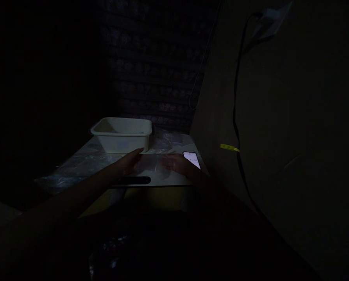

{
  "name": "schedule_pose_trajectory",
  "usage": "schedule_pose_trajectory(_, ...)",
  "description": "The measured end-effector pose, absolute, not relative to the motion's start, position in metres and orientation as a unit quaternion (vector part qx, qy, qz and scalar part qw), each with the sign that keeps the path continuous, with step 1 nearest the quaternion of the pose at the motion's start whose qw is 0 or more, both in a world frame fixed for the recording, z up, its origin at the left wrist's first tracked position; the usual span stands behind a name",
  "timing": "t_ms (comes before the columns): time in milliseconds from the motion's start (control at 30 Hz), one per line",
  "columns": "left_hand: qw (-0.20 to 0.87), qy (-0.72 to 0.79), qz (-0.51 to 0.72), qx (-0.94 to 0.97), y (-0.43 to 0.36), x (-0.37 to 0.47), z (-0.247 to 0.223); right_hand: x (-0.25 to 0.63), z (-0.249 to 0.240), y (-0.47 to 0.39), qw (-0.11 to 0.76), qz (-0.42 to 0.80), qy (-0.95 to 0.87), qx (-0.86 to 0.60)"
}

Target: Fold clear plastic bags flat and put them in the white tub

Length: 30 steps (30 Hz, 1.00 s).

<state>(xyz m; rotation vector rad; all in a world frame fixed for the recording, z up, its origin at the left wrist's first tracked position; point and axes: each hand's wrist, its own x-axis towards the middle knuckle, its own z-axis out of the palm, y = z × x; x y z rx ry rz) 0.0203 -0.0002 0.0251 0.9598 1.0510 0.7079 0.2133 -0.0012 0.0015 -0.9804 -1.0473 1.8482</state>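
In dim light my left hand [131, 163] grips one side of a clear plastic bag [151, 164]. Its fingers are mostly hidden in shadow. Opposite it, my right hand [177, 163] is closed on the bag's other side, fingers curled towards the left. The bag hangs between both hands, just above the front part of a small white table [170, 179]. How the bag is folded or whether anything is inside it is too dark to tell.
A cream plastic tub [123, 143] stands at the table's back left. Crumpled clear plastic [83, 166] lies left, with more plastic [170, 138] behind. A lit phone [192, 159] lies on the right. A black cable [235, 97] with a yellow tag [229, 147] hangs along the right wall.
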Motion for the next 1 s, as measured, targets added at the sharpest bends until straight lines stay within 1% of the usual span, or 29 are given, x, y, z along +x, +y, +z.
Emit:
schedule_pose_trajectory(67,0.732,0.464,0.305,0.395,0.000,0.022,0.019,0.215,0.000,0.000,0.388,0.736,-0.400,-0.385)
schedule_pose_trajectory(233,0.719,0.482,0.330,0.377,0.002,0.026,0.006,0.214,0.003,-0.001,0.383,0.758,-0.358,-0.389)
schedule_pose_trajectory(367,0.705,0.489,0.349,0.377,-0.001,0.028,0.009,0.214,0.003,-0.004,0.394,0.738,-0.369,-0.405)
schedule_pose_trajectory(533,0.704,0.476,0.382,0.364,-0.005,0.031,0.018,0.216,-0.002,-0.004,0.437,0.728,-0.361,-0.386)
schedule_pose_trajectory(667,0.690,0.473,0.414,0.359,-0.003,0.029,0.019,0.218,-0.003,-0.002,0.437,0.732,-0.355,-0.383)
schedule_pose_trajectory(867,0.684,0.453,0.413,0.396,0.003,0.019,0.016,0.225,-0.010,0.002,0.442,0.727,-0.390,-0.352)
schedule_pose_trajectory(1000,0.676,0.467,0.394,0.412,0.007,0.016,0.011,0.231,-0.015,0.005,0.419,0.697,-0.466,-0.349)
